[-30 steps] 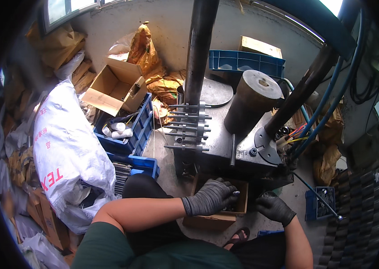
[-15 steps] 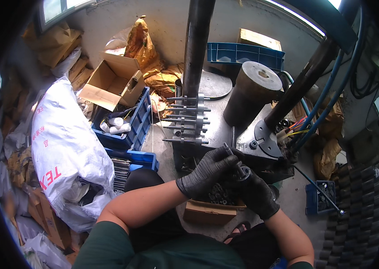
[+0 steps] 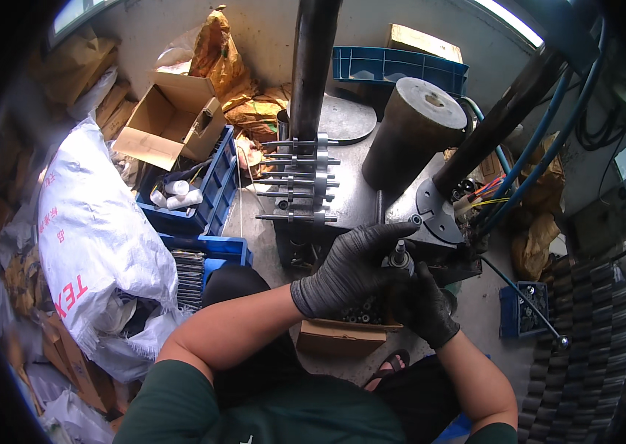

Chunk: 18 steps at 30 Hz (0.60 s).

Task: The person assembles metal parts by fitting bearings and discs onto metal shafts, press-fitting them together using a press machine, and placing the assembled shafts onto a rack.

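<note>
Both of my hands wear dark grey gloves and meet in front of the machine bed's near edge. Between them a short stepped metal shaft with a round collar points upward; its lower end is hidden by the gloves. My left hand curls round it from the left, thumb stretched out over the top. From the right, my right hand closes on the same part, fingertips beside the collar. Ahead, several similar shafts with round discs lie side by side along the left edge of the metal bed.
A thick steel cylinder and dark columns stand on the bed. Below my hands is a cardboard box of small metal parts. Blue crates and a white woven sack lie left. A ball-ended lever sticks out right.
The shaft, tilted in my left fingers before, now stands upright between both hands. My left hand has moved slightly right, its thumb now extended. The whole view has shifted a little.
</note>
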{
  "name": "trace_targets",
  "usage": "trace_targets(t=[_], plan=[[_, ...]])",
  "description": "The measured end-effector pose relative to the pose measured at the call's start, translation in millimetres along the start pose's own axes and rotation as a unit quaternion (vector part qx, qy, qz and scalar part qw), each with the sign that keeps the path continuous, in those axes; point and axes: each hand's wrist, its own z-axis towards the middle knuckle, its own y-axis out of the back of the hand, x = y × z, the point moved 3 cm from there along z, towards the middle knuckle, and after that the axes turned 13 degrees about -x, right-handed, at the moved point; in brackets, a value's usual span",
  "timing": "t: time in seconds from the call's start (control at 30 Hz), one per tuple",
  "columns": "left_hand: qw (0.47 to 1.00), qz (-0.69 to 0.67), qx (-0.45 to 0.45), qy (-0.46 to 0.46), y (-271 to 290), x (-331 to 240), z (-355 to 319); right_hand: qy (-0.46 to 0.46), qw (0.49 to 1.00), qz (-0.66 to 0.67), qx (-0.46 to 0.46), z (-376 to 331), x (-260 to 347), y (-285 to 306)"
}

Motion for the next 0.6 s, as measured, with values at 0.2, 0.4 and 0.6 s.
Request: trace_targets(t=[0.2, 0.4, 0.6], plan=[[0.990, 0.098, -0.001, -0.104, 16, 3, -1, 0.083, 0.941, -0.326, -0.021, 4, 6, 7], [0.989, 0.022, -0.145, 0.017, 49, 26, 1, 0.145, 0.890, -0.432, -0.015, -7, 10, 15], [0.821, -0.345, -0.359, 0.280, 97, 55, 9, 0.163, 0.864, -0.474, -0.043, -23, 16, -4]])
